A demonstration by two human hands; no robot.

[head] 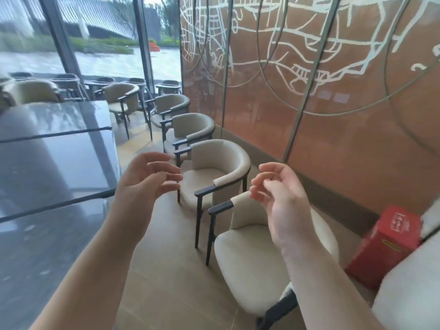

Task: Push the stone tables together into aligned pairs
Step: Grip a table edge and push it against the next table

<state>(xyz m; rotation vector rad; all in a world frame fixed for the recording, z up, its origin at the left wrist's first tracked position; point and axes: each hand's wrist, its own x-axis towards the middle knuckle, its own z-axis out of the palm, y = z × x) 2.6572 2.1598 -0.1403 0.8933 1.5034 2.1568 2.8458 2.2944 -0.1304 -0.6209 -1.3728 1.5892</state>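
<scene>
Three glossy dark grey stone tables run along the left side. The far table (59, 115) meets the middle table (57, 160) at a thin dark seam. The near table (42, 246) lies closest to me, its top showing under the middle table's front edge. My left hand (147, 179) hovers in the air just right of the middle table's corner, fingers loosely curled, holding nothing. My right hand (281, 201) floats over a cream chair, fingers relaxed and empty. Neither hand touches a table.
A row of cream armchairs with dark frames (214, 177) lines the aisle along the orange patterned wall (333, 91). A red box (385, 244) stands on the floor at the right. More chairs (123, 98) stand by the window. Tan floor (166, 270) runs between tables and chairs.
</scene>
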